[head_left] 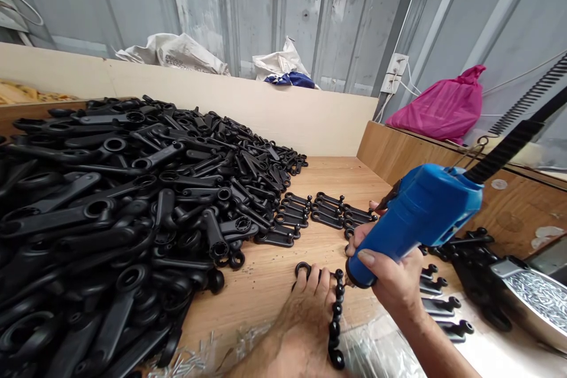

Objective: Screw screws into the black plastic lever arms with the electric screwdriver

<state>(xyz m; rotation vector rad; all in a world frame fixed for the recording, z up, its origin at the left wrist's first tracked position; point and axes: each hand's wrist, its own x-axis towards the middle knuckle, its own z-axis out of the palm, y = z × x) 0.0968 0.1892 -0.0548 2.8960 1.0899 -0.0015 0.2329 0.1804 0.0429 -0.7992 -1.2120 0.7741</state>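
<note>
Just beside the black pile [110,189], the left hand [296,319], fingers together, clamps ball-ended pieces [335,329], apparently steadying them; the right hand [401,283] wraps a blue power driver [398,218].

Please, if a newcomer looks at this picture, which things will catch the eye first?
Probably the bright blue power screwdriver, held in the right hand right of centre. Next, the big heap of black plastic arms across the left side, then the pink bag at upper right.
</note>
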